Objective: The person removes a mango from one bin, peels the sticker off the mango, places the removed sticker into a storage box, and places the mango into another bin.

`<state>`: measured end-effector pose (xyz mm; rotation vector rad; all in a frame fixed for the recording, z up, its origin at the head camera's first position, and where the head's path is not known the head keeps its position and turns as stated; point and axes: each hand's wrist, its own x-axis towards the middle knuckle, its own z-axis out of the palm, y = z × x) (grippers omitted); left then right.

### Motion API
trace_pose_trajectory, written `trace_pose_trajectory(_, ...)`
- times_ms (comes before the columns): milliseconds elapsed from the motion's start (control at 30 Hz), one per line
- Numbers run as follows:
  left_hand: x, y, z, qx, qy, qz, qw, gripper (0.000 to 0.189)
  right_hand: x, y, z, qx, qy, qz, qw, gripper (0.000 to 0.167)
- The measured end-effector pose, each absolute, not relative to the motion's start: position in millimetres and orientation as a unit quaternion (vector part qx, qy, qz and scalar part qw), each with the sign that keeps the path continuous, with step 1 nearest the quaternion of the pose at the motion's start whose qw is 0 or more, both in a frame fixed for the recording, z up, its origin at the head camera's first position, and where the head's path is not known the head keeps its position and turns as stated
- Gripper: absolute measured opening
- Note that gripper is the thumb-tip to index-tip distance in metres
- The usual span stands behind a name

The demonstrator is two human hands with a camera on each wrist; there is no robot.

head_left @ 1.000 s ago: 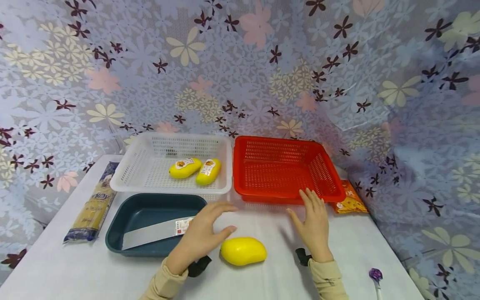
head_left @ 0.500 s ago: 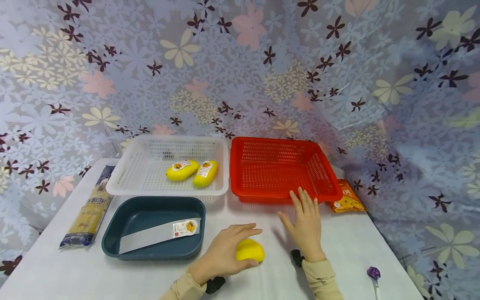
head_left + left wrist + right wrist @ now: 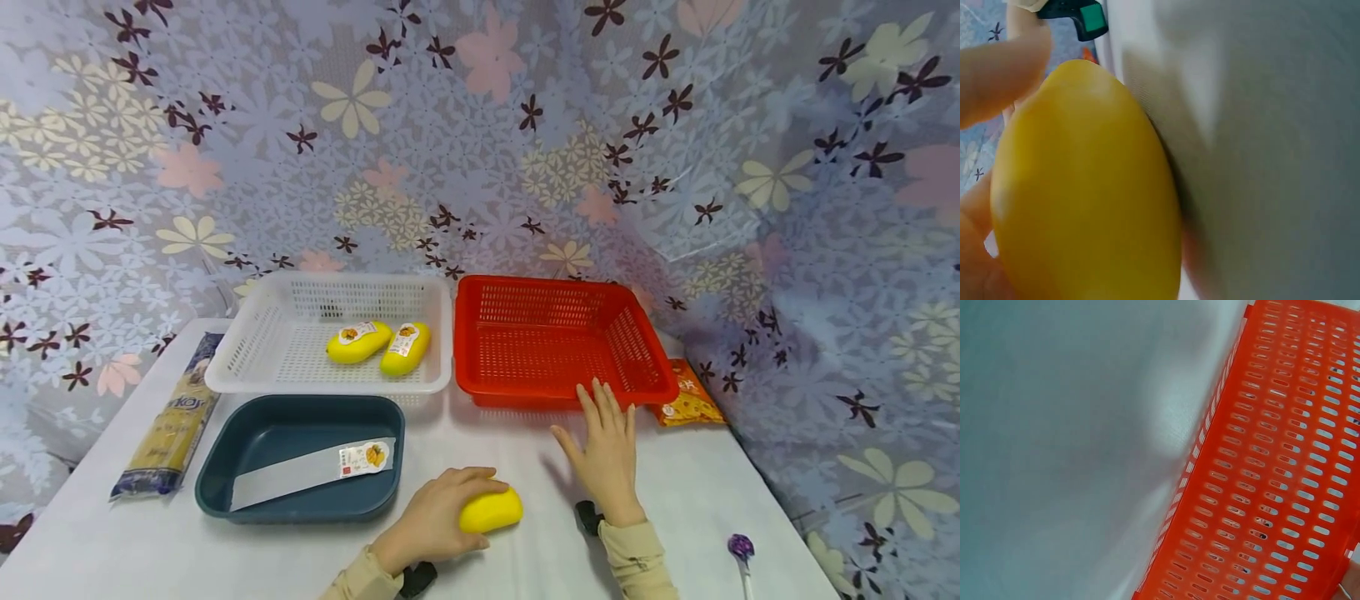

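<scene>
My left hand curls around a plain yellow mango on the white table. Its fingers lie over the far side and the thumb along the near side. In the left wrist view the smooth mango fills the space by the fingers. At the near wall of the red basket is my right hand, fingers extended and thumb spread. The right wrist view shows the slotted wall of that red basket, with a bit of hand at the lower right corner. Nothing is visible inside the basket.
Two labelled mangoes, one beside another, lie in a white basket. A dark teal tub holds a pale strip with a label. Around them are a pasta bag, an orange snack bag and a lollipop.
My left hand has moved right from beside the teal tub, reached the mango and closed its fingers around it. The right hand stays by the red basket. The head view has shifted slightly.
</scene>
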<state>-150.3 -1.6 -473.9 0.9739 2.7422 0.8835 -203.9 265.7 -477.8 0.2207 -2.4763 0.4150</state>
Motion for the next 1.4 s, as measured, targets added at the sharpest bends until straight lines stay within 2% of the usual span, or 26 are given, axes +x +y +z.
trace_pose_trajectory(200, -153.0, 2.9, -470.9, 0.318, 0.904, 0.284, 0.036, 0.065, -204.5, 264.3, -477.5, 0.076, -0.939, 0.160, 0.297, 0.076)
trace_pose_trajectory(333, -156.7, 7.3, -455.0, 0.313, 0.898, 0.307, 0.028, 0.063, -204.5, 264.0, -478.3, 0.073, -0.942, 0.160, 0.285, 0.078)
trace_pose_trajectory(633, -184.5, 27.8, -376.7, 0.351, 0.868, 0.343, -0.071, 0.061, -205.0, 267.6, -477.5, 0.090, -0.935, 0.153, 0.307, 0.079)
trace_pose_trajectory(767, -205.9, 41.9, -347.8, 0.353, 0.855, 0.369, -0.085, 0.060, -206.0, 266.3, -476.4, 0.090, -0.933, 0.159, 0.309, 0.076)
trace_pose_trajectory(1000, -243.1, 66.2, -332.6, 0.304, 0.863, 0.398, -0.061, 0.059, -204.1, 264.0, -476.5, 0.096, -0.931, 0.179, 0.303, 0.080)
trace_pose_trajectory(1400, -297.0, 103.2, -350.7, 0.202, 0.889, 0.411, 0.010, 0.064, -203.9, 264.0, -477.8, 0.079, -0.936, 0.204, 0.275, 0.079)
